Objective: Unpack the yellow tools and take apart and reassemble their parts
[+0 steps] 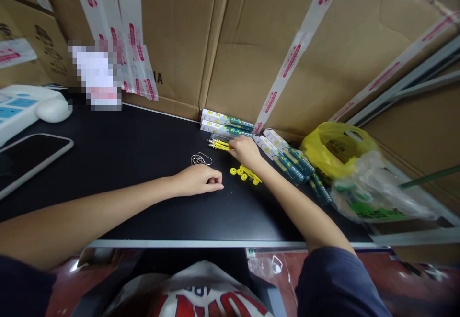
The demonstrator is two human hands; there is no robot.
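Observation:
My right hand reaches to the back of the black table, its fingers pinched at the near ends of slim yellow rods with metal tips. How many rods it grips is hidden. In front of the table's middle, my left hand rests with fingers curled in and thumb forward; nothing shows in it. Just behind it lies a small heap of bent metal hooks. Between my forearms sit several small yellow round pieces and other yellow parts, partly covered by my right arm.
Long printed boxes lie against the cardboard wall, with more printed boxes right of my hand. A yellow bag and a clear plastic bag stand at the right. A phone and white power strip lie left.

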